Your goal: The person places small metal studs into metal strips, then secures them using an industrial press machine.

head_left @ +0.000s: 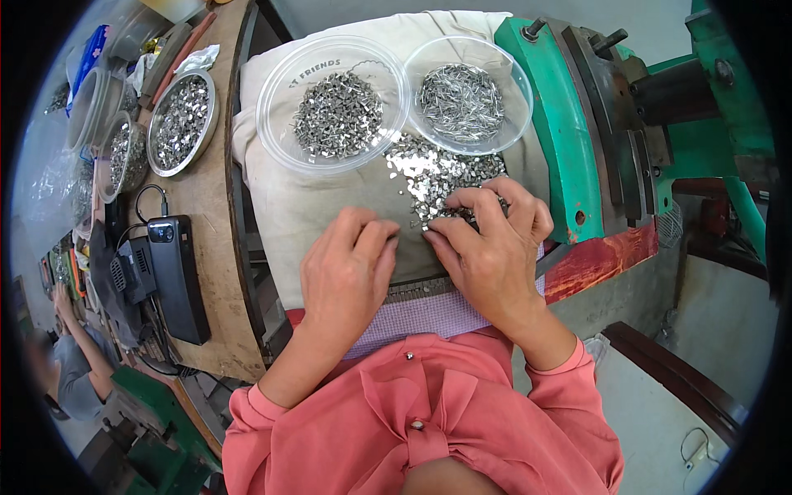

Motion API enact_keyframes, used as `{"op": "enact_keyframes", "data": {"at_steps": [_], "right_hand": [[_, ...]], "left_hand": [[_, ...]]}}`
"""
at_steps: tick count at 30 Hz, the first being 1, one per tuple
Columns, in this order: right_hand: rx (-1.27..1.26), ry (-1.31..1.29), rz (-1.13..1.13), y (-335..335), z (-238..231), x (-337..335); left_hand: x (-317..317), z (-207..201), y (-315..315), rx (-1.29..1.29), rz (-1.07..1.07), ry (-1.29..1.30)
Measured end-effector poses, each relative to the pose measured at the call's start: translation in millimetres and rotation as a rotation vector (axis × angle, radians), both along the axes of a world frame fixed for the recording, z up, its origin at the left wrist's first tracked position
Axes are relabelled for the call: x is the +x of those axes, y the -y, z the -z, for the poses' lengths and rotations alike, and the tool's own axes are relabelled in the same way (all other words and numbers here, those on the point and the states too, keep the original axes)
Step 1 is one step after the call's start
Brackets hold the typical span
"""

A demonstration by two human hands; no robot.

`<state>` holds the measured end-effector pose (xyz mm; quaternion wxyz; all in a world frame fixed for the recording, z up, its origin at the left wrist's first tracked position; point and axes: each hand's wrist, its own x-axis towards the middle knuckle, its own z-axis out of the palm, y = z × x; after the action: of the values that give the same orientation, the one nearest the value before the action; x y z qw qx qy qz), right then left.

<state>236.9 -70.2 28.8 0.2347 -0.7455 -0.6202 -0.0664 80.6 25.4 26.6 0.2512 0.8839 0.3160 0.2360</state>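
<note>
A loose pile of small shiny metal pieces (437,177) lies on a pale cloth (285,219). My right hand (493,247) is at the pile's near edge, with thumb and forefinger brought together at the pieces. Left of it, my left hand (348,262) hovers over the cloth with curled fingers pinched together. Whatever either pinch holds is too small or hidden to make out. Beyond the hands stand two clear plastic tubs: a left tub (276,136) of small bent metal parts and a right tub (520,103) of thin metal pins. Close in front of me runs a dark, ridged metal strip (417,289).
A green machine (536,107) with dark steel blocks borders the right side. On the wooden table (219,272) at left are a round metal bowl (210,115) of metal pieces, a black power bank (177,289) with cables, and more tubs. Another person's arm (87,342) shows far left.
</note>
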Motion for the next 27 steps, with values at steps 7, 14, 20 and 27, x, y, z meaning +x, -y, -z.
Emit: {"op": "enact_keyframes", "data": {"at_steps": [7,14,20,27], "right_hand": [[0.029,-0.063,0.024,7,3,3],[0.019,-0.073,0.047,10,4,5],[-0.044,-0.203,-0.069,19,2,10],[-0.047,-0.227,0.012,32,-3,17]], "left_hand": [[13,7,-1,0.009,0.044,-0.042],[-5,-1,2,-0.059,0.046,-0.047],[-21,-1,0,-0.179,0.014,-0.010],[-7,-1,2,-0.078,0.067,-0.028]]}}
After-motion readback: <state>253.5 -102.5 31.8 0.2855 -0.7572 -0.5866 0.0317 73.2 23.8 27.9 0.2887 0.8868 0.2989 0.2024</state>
